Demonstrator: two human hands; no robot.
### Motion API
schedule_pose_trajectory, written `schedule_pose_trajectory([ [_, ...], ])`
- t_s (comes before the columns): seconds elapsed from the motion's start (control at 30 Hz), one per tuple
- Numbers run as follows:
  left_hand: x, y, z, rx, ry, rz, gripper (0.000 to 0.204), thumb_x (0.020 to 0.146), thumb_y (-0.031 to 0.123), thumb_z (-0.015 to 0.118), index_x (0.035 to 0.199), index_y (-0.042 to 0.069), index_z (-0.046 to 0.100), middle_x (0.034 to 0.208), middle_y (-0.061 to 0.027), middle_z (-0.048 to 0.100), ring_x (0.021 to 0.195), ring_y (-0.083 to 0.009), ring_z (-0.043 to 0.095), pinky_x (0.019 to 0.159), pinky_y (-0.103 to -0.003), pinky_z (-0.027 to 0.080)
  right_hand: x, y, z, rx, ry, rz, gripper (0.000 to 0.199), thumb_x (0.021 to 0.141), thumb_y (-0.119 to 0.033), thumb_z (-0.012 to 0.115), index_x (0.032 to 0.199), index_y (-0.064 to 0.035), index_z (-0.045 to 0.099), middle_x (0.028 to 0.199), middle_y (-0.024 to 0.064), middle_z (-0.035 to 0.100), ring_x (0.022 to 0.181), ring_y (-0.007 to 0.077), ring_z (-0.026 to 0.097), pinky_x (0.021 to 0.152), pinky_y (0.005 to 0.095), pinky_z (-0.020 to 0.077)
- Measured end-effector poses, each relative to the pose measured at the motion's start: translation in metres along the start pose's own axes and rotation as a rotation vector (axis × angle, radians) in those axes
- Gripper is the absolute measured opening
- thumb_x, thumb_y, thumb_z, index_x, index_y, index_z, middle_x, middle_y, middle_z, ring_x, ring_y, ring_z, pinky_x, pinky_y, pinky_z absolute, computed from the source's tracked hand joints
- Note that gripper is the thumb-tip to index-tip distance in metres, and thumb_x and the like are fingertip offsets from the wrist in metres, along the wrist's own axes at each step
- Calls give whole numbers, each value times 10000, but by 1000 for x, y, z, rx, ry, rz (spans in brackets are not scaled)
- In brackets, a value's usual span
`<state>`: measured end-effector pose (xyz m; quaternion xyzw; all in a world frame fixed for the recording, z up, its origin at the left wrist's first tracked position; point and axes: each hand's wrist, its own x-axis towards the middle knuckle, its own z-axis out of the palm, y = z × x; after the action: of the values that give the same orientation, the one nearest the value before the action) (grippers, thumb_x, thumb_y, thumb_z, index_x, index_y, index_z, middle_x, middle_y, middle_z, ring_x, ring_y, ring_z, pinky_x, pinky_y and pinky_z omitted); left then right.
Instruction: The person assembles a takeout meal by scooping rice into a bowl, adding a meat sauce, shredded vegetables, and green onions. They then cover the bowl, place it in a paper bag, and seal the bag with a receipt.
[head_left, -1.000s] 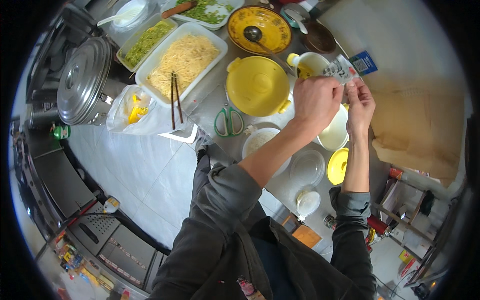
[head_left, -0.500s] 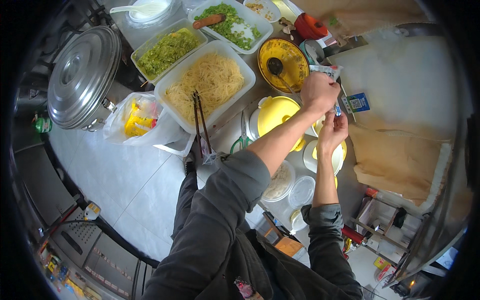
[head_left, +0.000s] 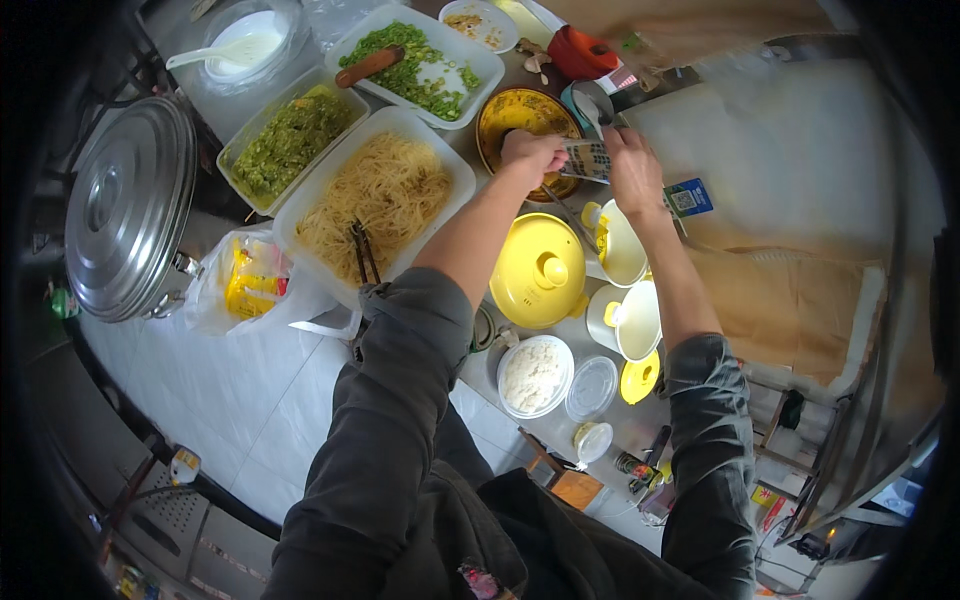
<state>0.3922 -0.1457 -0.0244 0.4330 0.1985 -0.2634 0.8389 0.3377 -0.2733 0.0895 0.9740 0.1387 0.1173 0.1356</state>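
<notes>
Two hands meet over the yellow bowl (head_left: 527,125) at the far side of the counter, and from my remote seat I watch them pinch a small printed packet (head_left: 587,160) between them — the left hand (head_left: 533,155) closed on one end, the right hand (head_left: 632,170) closed on the other, the packet stretched flat in the gap. I judge the grip to be a tearing hold, kept above the bowl so that anything spilling lands inside it.

Near the elbows sits a yellow lidded pot (head_left: 540,272), with two pale cups (head_left: 622,245) just beside it, one tipped on its side. A tray of noodles (head_left: 378,205) carries dark chopsticks (head_left: 362,252) laid across its near edge, within easy reach of the left arm. Beyond it lie a tray of chopped greens (head_left: 292,142) and a second green tray (head_left: 420,62) with a wooden handle resting in it. A big steel pot (head_left: 125,208), lid on, stands well apart at the left — beside a plastic bag (head_left: 245,285) of yellow items.
</notes>
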Motion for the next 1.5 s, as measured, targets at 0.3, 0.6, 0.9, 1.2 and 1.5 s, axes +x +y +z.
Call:
schedule_pose_trajectory([
  [0.3,0,26,-13,-5,-62,-154,397,1030,355,531,1001,-25,643,857,-105,706,638,-141,663,488,-228,492,29,-4,-3,-67,-95,4,228,818,-32,601,1045,-30,620,1057,156,645,1049,339,625,860,439,548],
  [0.6,-234,81,-122,-2,172,405,253,960,209,572,905,-2,698,742,-40,617,630,-93,543,560,-240,428,32,29,10,86,-236,342,257,888,-40,526,1126,1,615,1167,242,619,1048,432,635,902,478,536],
  [0.9,-454,137,-157,678,208,1650,169,892,203,672,1053,160,643,858,2,442,936,-169,458,955,-393,394,20,8,23,-22,-234,256,255,921,-62,489,1121,12,630,1178,215,617,1120,378,613,911,474,548],
  [1.2,-484,177,-177,1094,-4,1696,393,852,390,771,1218,432,634,911,121,363,849,-94,377,869,-311,324,1,-12,19,-149,-309,132,218,876,-56,555,1078,-5,620,1110,185,618,1068,345,620,864,413,564],
  [1.5,-516,168,-201,1106,135,1570,229,850,359,765,1030,453,660,879,136,349,805,-80,364,800,-305,290,1,-23,21,-94,-183,223,218,898,-71,523,1076,3,625,1121,192,618,1077,363,608,856,433,554],
])
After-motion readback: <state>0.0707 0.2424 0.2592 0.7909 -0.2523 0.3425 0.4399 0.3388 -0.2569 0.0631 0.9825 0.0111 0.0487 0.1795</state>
